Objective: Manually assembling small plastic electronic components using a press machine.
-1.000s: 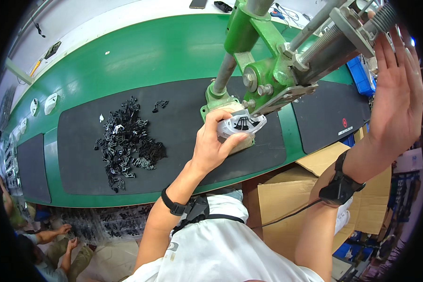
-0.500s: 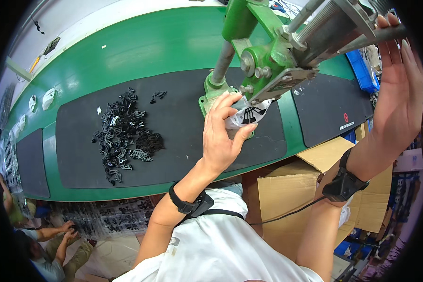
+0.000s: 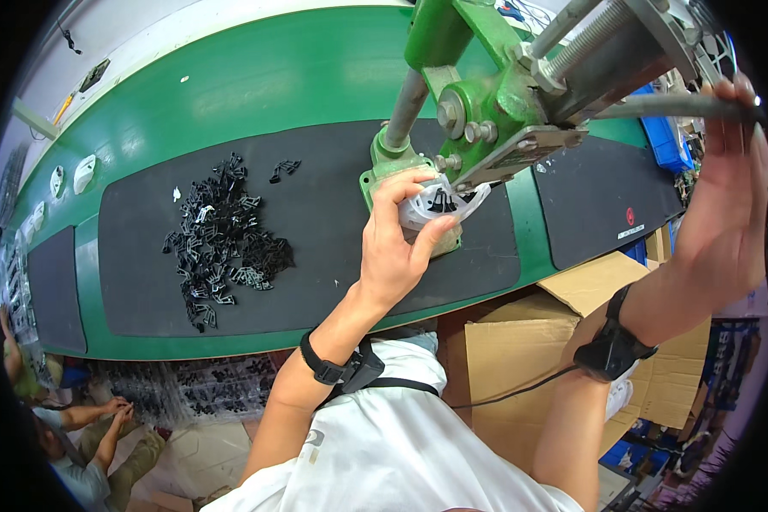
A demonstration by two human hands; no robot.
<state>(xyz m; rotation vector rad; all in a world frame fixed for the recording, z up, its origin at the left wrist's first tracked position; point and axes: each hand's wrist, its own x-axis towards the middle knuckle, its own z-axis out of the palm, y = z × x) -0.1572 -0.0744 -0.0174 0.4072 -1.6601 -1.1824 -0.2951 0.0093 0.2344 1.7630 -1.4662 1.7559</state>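
A green arbor press [image 3: 486, 111] with bare metal shafts stands on the dark mat. Under its ram sits a white curved plastic shell [image 3: 416, 213] with small black parts [image 3: 442, 201] in it. My left hand [image 3: 394, 243] grips the shell's near left side between thumb and fingers. At the upper right, my right hand [image 3: 732, 145] has its fingers over the press's metal lever [image 3: 674, 106]. The contact between ram and shell is hidden behind the press head. A pile of small black plastic clips [image 3: 222, 239] lies on the mat to the left.
White shells [image 3: 84, 173] lie at the far left of the green table [image 3: 256, 68]. Blue bins [image 3: 664, 141] stand at the right. An open cardboard box [image 3: 520, 341] is below the table edge. Another person's hands [image 3: 119, 408] show at lower left.
The lever has swung lower in the picture, with my right hand on it. My left hand has shifted slightly left, and the shell sits a little differently under the press. The view has shifted slightly.
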